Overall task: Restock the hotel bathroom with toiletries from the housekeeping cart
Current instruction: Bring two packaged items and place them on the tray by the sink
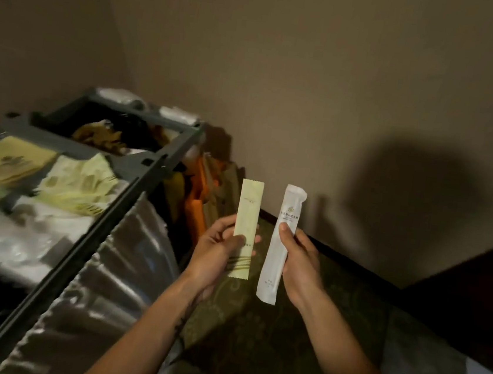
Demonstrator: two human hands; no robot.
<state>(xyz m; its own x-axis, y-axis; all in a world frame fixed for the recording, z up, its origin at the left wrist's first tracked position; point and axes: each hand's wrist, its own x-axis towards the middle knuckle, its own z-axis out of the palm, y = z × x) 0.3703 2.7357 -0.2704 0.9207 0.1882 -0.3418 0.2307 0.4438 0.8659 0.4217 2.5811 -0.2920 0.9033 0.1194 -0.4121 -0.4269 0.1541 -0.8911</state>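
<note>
Two packets [246, 228], two hands [217, 252]

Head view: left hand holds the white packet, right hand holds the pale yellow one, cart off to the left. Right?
Not quite: the packets are swapped. In the head view the left hand holds the pale yellow packet, and the right hand holds the white packet. The cart is off to the left, as you said.

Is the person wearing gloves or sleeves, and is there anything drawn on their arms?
No gloves and no sleeves in view: both the left hand and right hand are bare, and so are the forearms. The left forearm has a small dark marking, perhaps a tattoo. No watch or rings show.
</note>
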